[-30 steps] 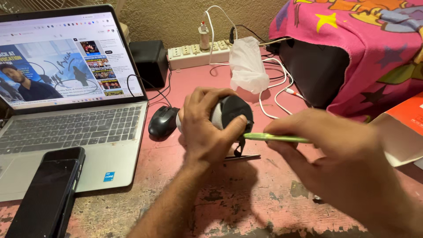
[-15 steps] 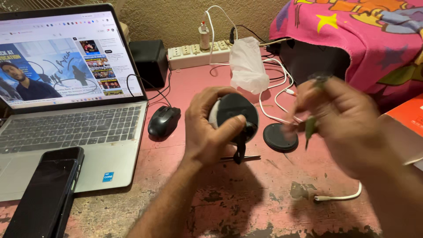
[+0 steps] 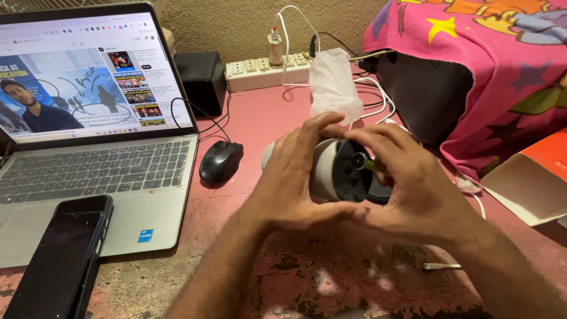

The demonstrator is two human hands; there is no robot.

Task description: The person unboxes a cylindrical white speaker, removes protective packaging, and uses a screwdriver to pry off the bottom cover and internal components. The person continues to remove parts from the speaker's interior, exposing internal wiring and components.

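Note:
My left hand [image 3: 292,180] grips a white round device [image 3: 326,171] from the left, holding it just above the pink table. Its black face [image 3: 348,171] points right. My right hand [image 3: 416,198] is cupped against that face, its thumb meeting my left thumb under the device. It pinches a thin green tool [image 3: 373,166], whose tip rests at the small round centre of the black face. Most of the tool is hidden by my fingers. A black disc [image 3: 379,195] lies on the table behind my right fingers, only partly visible.
An open laptop [image 3: 88,165] with a dark phone [image 3: 56,254] on its corner stands at left, a black mouse [image 3: 220,160] beside it. A power strip [image 3: 266,68], cables, a white bag [image 3: 333,85] and a pink cloth-covered object [image 3: 472,77] lie behind. An orange-white box [image 3: 531,183] is at right, a small metal piece [image 3: 440,266] near my wrist.
My right hand has swung back left from beside the disc to the device's black face, bringing the green tool. My left hand has turned the device so its face points right.

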